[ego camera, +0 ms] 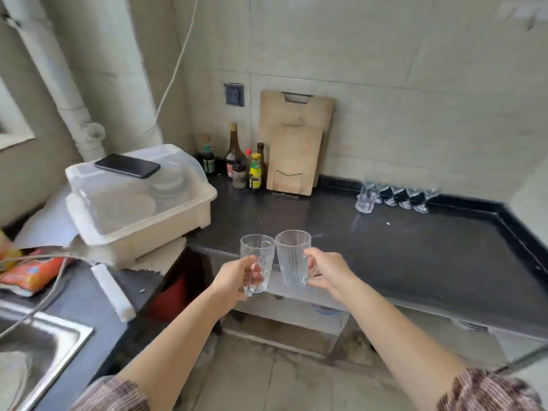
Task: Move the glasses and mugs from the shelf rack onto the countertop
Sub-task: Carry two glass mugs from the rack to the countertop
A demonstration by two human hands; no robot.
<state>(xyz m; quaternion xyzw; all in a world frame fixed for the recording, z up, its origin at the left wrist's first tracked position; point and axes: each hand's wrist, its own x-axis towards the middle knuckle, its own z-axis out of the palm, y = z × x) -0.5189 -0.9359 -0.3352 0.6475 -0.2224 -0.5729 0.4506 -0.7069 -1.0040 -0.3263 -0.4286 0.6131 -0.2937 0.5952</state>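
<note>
My left hand (pixel 234 277) grips a clear cut-glass tumbler (pixel 258 256) around its lower half. My right hand (pixel 327 272) holds a clear ribbed glass mug (pixel 292 256) by its handle. Both glasses are upright, side by side, in the air over the front edge of the black countertop (pixel 415 247). Several clear stemmed glasses (pixel 406 197) and one small tumbler (pixel 365 201) stand in a row at the back of the countertop by the wall. The shelf rack is out of view.
A white lidded dish box (pixel 142 215) with a black phone (pixel 127 166) on top sits at the left. Sauce bottles (pixel 243 164) and two wooden cutting boards (pixel 293 152) stand at the back wall. A steel sink (pixel 38 345) is at the lower left.
</note>
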